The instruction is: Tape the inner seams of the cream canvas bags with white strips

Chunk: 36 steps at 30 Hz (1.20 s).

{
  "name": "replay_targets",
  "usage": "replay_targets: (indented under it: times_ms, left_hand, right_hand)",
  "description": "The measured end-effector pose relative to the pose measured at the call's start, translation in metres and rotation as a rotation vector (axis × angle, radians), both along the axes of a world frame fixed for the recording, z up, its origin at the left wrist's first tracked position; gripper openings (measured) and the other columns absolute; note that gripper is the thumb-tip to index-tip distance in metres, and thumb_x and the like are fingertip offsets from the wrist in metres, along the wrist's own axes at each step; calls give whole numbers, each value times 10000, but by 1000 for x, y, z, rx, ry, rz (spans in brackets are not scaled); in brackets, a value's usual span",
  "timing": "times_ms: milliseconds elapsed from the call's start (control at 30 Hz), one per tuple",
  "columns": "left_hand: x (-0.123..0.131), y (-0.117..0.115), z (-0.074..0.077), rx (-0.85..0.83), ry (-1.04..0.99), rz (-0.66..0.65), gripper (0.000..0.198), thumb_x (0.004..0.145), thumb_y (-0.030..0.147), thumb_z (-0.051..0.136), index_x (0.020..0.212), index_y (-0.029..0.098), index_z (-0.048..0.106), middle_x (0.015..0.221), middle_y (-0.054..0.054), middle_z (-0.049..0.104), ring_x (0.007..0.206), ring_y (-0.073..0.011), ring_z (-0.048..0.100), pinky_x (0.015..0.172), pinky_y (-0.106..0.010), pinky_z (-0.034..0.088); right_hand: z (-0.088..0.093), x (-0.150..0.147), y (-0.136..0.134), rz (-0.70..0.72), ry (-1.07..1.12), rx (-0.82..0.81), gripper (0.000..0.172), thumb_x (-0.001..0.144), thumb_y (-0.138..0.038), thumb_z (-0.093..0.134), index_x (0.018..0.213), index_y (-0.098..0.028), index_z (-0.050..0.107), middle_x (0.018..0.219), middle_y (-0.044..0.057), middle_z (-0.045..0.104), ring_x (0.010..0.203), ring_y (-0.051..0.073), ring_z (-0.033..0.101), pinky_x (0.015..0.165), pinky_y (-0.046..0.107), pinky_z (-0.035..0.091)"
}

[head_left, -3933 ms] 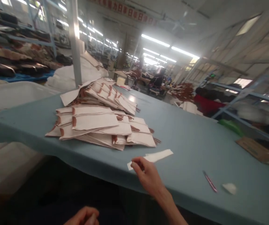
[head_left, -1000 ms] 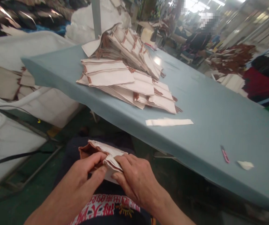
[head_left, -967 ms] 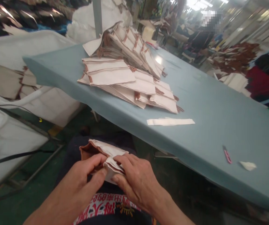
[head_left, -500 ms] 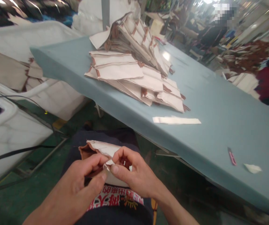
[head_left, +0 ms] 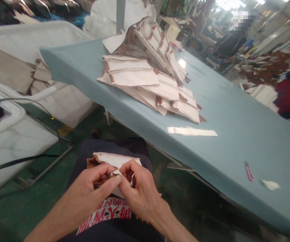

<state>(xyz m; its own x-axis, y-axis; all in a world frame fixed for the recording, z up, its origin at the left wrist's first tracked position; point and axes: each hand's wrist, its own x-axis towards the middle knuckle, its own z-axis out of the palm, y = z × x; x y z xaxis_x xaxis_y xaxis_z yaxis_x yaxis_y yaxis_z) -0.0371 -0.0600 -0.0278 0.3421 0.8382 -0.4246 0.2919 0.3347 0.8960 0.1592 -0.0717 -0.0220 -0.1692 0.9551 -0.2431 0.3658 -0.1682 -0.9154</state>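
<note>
On my lap lies a cream fabric piece (head_left: 117,158) with brown edging and a brown inner side, folded like a pouch or bag panel. My left hand (head_left: 94,183) pinches a small white corner (head_left: 115,172) of it between thumb and fingers. From the other side my right hand (head_left: 137,181) pinches the same spot, its thumb close to the left thumb. Both hands cover much of the fabric's middle. Beneath them shows dark clothing with red and white lettering (head_left: 109,210).
A blue-grey table (head_left: 236,134) slants past on the right, bearing stacked cream pieces (head_left: 135,75), a pale strip (head_left: 192,131), a pink-handled cutter (head_left: 249,171) and a white scrap (head_left: 270,185). White bins (head_left: 39,134) stand left. A person (head_left: 236,33) is far back.
My right hand has shifted slightly left, and the two thumbs are now closer together at the white corner. The view has moved a little, and both hands keep their pinch.
</note>
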Motion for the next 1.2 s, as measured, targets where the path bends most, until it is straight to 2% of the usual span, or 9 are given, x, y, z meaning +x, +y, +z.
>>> replay_targets:
  times_ms: [133,267,367,500,733,833,933,1033,1200]
  left_hand:
    - [-4,-3,-8,82,16,57,512,997,663,646,784,214,773,733,-17,734,687,-197,651,611,-254,513]
    - [3,0,-3,141,59,107,488,953,597,628,648,221,683,631,7,635,615,-170,574,581,-248,482]
    - [12,0,-2,170,103,201,479,924,597,623,615,232,642,597,20,589,567,-161,541,530,-248,452]
    - [25,-4,-10,225,131,352,494,932,612,623,605,242,647,545,29,567,502,-155,501,466,-257,400]
    - [33,-11,-31,187,117,430,543,997,688,594,711,237,691,635,-4,700,567,-190,616,529,-265,522]
    - [33,-12,-36,174,109,419,589,1034,735,575,775,227,718,689,-11,735,608,-199,636,562,-271,542]
    - [32,-13,-31,201,155,365,558,1071,684,594,787,224,732,682,11,690,620,-191,606,568,-268,511]
    - [36,-13,-20,192,200,324,540,1096,632,583,755,231,705,667,24,649,612,-182,587,560,-262,483]
    - [43,-10,-8,186,246,361,533,1076,619,604,725,234,713,676,21,643,648,-185,576,599,-260,478]
  right_hand:
    - [-6,-4,-4,8,-25,24,170,1021,-361,716,923,-225,689,782,-30,663,690,140,582,640,269,388]
    - [-11,-9,-9,-13,-33,75,251,1071,-434,691,941,-220,710,834,-5,706,748,159,621,698,294,412]
    - [-16,-10,-13,-53,-14,-13,268,1069,-470,695,965,-225,722,816,-13,700,729,164,615,683,304,393]
    - [-26,-4,-19,-68,11,-179,211,1000,-431,716,936,-232,692,794,-21,682,726,171,596,685,316,367]
    - [-42,6,-25,-145,443,-341,488,964,-695,780,953,-231,630,839,-14,622,758,164,502,694,292,394]
    - [-46,12,-28,-155,561,-377,537,941,-727,830,1011,-229,641,893,-2,652,771,162,518,703,283,416]
    - [-42,22,-32,-143,547,-337,398,989,-601,784,1065,-230,660,938,7,673,797,171,547,724,288,440]
    - [-32,30,-32,-127,390,-230,188,1023,-405,645,1078,-232,694,950,12,686,821,181,564,734,297,439]
    - [-19,30,-21,-146,174,-64,163,997,-383,655,958,-229,688,837,-4,705,753,172,604,710,305,429]
